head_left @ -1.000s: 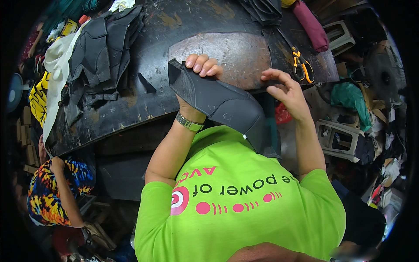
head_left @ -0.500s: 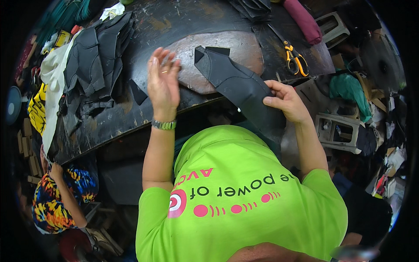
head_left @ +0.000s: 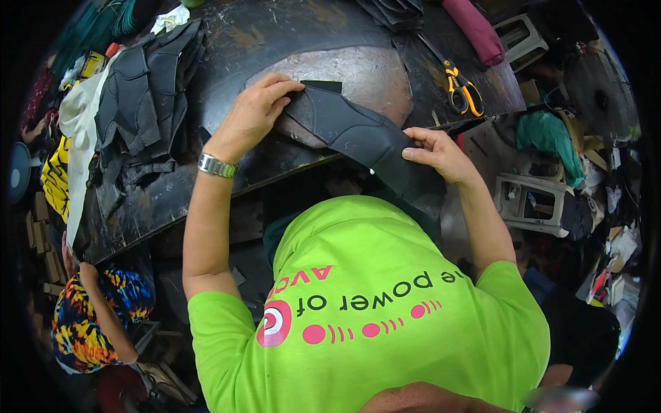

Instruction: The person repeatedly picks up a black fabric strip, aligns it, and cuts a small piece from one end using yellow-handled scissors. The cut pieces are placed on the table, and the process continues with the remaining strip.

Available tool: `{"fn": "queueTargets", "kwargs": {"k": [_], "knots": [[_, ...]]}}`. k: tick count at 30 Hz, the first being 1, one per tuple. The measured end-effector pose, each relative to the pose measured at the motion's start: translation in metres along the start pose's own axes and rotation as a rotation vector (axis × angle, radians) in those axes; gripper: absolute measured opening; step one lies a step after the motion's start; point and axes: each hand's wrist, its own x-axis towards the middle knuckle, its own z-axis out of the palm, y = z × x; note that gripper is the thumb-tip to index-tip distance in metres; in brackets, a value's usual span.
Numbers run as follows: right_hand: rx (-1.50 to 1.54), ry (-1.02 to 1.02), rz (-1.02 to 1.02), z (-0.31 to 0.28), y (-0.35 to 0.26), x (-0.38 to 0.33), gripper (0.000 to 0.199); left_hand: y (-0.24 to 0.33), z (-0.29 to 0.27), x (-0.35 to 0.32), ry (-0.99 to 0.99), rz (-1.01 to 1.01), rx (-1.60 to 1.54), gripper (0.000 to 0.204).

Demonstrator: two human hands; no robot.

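A long black stitched panel slants between my hands, over the table's front edge and a brown worn board. My left hand, with a metal watch at the wrist, is closed with thumb and fingers on the panel's far left end. Further right, my right hand pinches its upper edge between thumb and fingers. The panel's lower end hangs toward my lap, beyond the table edge. A small black patch shows on the board just behind the panel.
Several black stitched panels are piled at the left beside white cloth. Scissors with orange-and-black handles lie at the right, near a maroon roll. Grey plastic stools stand right. Another person's patterned clothing shows lower left.
My left hand, open and raised before, has closed on the panel's left end. My right hand still grips it. The panel has shifted slightly left and shows pale marks on its face.
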Motion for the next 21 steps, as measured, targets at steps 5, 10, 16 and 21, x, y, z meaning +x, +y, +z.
{"fn": "queueTargets", "kwargs": {"k": [5,10,16,21], "knots": [[0.007,0.013,0.053,-0.006,0.001,-0.001,0.028,-0.005,-0.013,0.001,-0.142,-0.013,-0.08,0.013],[0.027,-0.009,0.07,-0.015,0.002,-0.001,0.029,-0.007,-0.014,-0.004,-0.162,0.026,-0.049,0.013],[0.011,0.008,0.124,-0.017,0.009,0.0,0.029,-0.005,-0.007,-0.015,-0.099,0.041,-0.075,0.016],[-0.002,-0.006,0.118,-0.018,0.011,0.001,0.032,-0.008,-0.012,-0.014,-0.157,0.092,-0.014,0.016]]}}
